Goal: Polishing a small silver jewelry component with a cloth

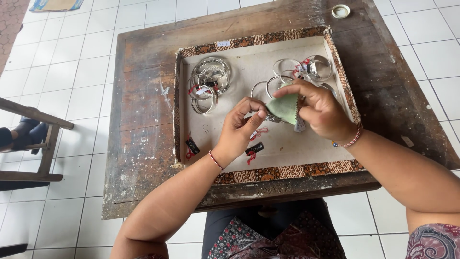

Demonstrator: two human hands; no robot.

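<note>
My left hand (240,128) pinches a silver bangle (271,117) over the middle of a shallow tray (268,173) with a patterned brown rim. My right hand (320,111) presses a pale green cloth (284,107) against that bangle, with a small white tag hanging below it. A pile of silver bangles (209,83) with red strings lies in the tray's far left part. More bangles (306,70) lie at the far right, just beyond my right hand. Both wrists wear thin red cord bracelets.
The tray sits on a worn wooden table (143,124) over a white tiled floor. Two small black tags with red strings (192,147) lie on the tray's near side. A small round lid (340,10) rests at the table's far edge. A wooden bench (33,144) stands at left.
</note>
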